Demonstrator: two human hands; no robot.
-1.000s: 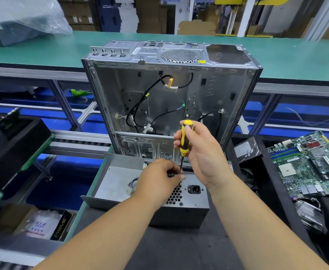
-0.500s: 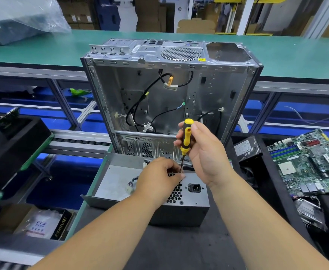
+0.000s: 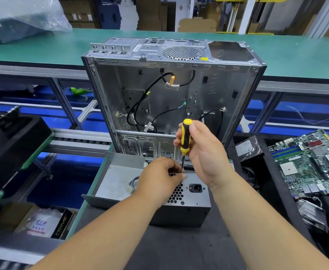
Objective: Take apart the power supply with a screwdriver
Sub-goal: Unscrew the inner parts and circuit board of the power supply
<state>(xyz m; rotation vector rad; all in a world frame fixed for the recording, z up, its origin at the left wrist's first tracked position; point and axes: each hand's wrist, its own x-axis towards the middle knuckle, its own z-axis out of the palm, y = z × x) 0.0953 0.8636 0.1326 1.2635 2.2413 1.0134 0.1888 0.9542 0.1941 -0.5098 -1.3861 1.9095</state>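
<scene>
The green bench (image 3: 43, 47) runs across the back, with a plastic-wrapped bundle (image 3: 21, 14) at its far left. In front of it the open case (image 3: 208, 90) stands upright, its black cables (image 3: 140, 106) hanging loose inside. Against the frame half a second back, the case sits a touch lower and the view has tilted up slightly; nothing on the bench has shifted.

At right a motherboard (image 3: 311, 164) lies flat, with a hard drive (image 3: 247, 149) just beside it to the left. At lower left a box (image 3: 60, 225) printed PRIME sits in a bin below the mat.

The power supply (image 3: 190, 199) rests on the dark mat (image 3: 179, 246) directly in front of the case, socket face up, with its grey cover (image 3: 117, 178) lying open to the left. It has not moved.

The right hand (image 3: 204, 152) grips the screwdriver (image 3: 185, 137), fingers curled round the yellow-and-black handle, shaft pointing down at the supply's top edge. The handle leans a shade more upright than before. The left hand (image 3: 159, 176) rests on the vent grille, thumb and fingers pinched together at the shaft's tip as before; whether they hold a screw cannot be told, since the fingers hide it.
</scene>
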